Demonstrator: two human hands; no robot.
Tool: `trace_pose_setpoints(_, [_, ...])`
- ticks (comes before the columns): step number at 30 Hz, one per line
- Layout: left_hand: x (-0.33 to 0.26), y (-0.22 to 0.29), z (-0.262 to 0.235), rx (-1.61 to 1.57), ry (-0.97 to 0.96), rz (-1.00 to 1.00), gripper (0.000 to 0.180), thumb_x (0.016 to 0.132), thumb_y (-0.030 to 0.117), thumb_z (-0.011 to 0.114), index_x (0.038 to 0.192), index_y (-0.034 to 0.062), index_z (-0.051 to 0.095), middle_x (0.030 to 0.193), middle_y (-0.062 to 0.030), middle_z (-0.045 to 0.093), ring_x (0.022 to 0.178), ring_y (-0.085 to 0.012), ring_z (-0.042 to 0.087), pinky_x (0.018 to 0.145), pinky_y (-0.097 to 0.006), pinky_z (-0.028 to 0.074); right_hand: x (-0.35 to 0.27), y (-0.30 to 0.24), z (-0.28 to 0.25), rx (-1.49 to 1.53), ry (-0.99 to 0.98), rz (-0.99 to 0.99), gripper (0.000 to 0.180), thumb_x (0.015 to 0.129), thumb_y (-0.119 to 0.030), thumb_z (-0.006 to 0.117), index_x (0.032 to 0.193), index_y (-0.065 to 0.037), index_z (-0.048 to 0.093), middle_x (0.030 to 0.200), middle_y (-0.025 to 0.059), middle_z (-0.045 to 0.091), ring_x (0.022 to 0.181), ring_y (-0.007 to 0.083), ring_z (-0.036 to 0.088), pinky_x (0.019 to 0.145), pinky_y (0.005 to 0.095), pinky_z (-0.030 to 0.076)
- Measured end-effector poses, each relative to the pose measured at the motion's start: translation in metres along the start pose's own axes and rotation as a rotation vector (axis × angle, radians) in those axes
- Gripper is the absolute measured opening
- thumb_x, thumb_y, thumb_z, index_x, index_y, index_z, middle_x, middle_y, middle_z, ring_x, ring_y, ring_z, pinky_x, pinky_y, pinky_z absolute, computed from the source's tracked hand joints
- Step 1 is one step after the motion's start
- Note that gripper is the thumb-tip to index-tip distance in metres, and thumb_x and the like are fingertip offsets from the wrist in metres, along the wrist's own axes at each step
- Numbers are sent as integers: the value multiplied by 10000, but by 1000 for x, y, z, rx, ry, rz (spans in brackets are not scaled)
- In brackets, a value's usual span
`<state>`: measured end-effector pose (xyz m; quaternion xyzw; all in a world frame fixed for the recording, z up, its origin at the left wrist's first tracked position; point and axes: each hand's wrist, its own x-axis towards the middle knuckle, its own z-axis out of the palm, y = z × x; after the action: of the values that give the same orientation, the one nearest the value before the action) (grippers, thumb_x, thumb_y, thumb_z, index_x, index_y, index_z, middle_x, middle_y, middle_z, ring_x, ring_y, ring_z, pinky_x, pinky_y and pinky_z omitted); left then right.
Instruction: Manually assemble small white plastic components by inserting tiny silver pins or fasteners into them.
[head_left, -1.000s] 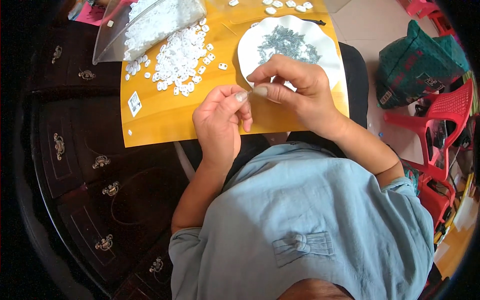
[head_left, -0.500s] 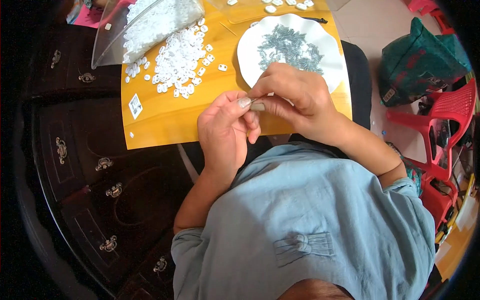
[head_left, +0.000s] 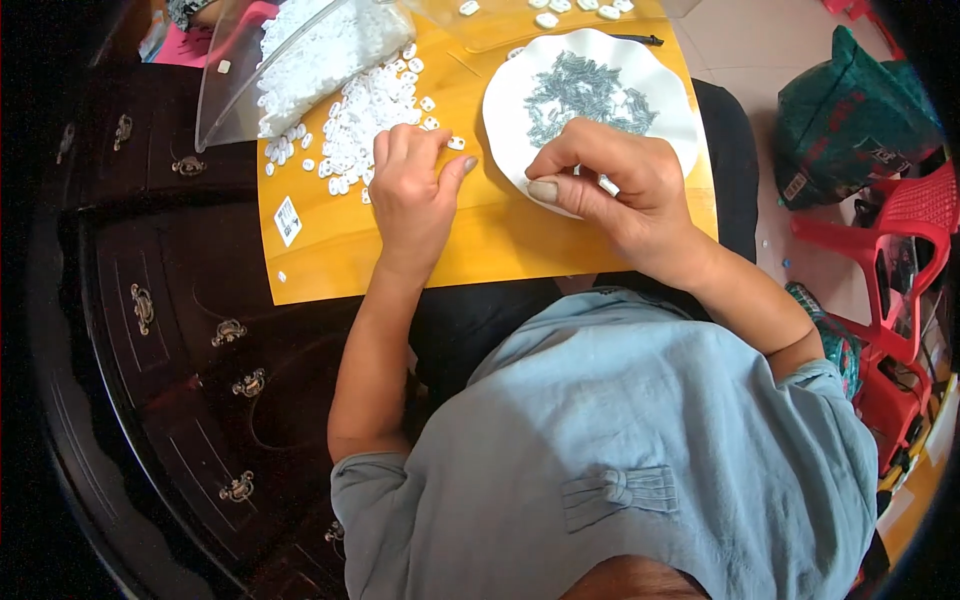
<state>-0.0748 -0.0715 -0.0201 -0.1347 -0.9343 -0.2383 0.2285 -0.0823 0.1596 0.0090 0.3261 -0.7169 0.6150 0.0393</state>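
My left hand (head_left: pixel 412 195) is at the near right side of a loose pile of small white plastic pieces with holes (head_left: pixel 370 115). Its thumb and forefinger are apart, on either side of a single white piece (head_left: pixel 456 143) lying on the table. Over the near rim of a scalloped white plate (head_left: pixel 505 115), my right hand (head_left: pixel 620 190) has thumb and forefinger pressed together. Whatever is in that pinch is hidden; a bit of white shows between its fingers. Many thin grey pieces, resembling small springs (head_left: pixel 575 90), lie on the plate.
A clear bag (head_left: pixel 335 45) full of white pieces leans in a transparent tub (head_left: pixel 215 105) at the far left. The yellow table (head_left: pixel 490 255) bears a printed label (head_left: pixel 288 221). Dark drawers (head_left: pixel 200 270) stand left; a red chair (head_left: pixel 900 240) and green bag (head_left: pixel 850 125) are right.
My hands were together at the table's near middle and have separated. The left moved forward and left to the white pile; the right stays pinched near the plate. The view shifted slightly.
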Motion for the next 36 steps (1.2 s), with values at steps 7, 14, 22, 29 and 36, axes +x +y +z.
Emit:
trace_pose_setpoints(7, [0,-3,10,139,-27,107,174,761,21,730,884,10,608,859,-121,557,856,-318,547,704,-408,468,-1,6,-1,17,10,-1,51,871,-26,671,902,13,659,780,46,633,665,120,583,599,236,453])
trace_pose_setpoints(14, [-1,-18,13,174,77,142,84,850,27,648,902,-5,589,822,-111,562,766,-276,557,650,-393,458,-4,9,1,52,1,72,67,896,-57,660,906,9,650,783,42,640,695,103,583,636,233,463])
trace_pose_setpoints(22, [-13,51,-19,-1042,76,-776,105,969,81,566,969,-19,600,808,-53,607,624,-78,513,507,-203,409,2,3,6,149,-21,218,99,912,-99,652,911,-1,640,766,1,605,707,67,535,641,220,440])
trace_pose_setpoints(29, [-25,78,-27,-936,36,-647,106,970,81,569,981,-21,597,809,-50,604,618,-73,519,496,-193,408,2,6,14,207,-55,276,102,916,-97,649,909,2,626,745,-10,565,704,48,496,631,213,422])
trace_pose_setpoints(36, [-29,85,-28,-733,57,-496,63,944,39,587,893,2,587,764,-9,576,681,-68,493,606,-222,424,-3,1,13,106,-97,158,103,927,-88,640,918,12,619,749,25,585,712,88,528,656,244,455])
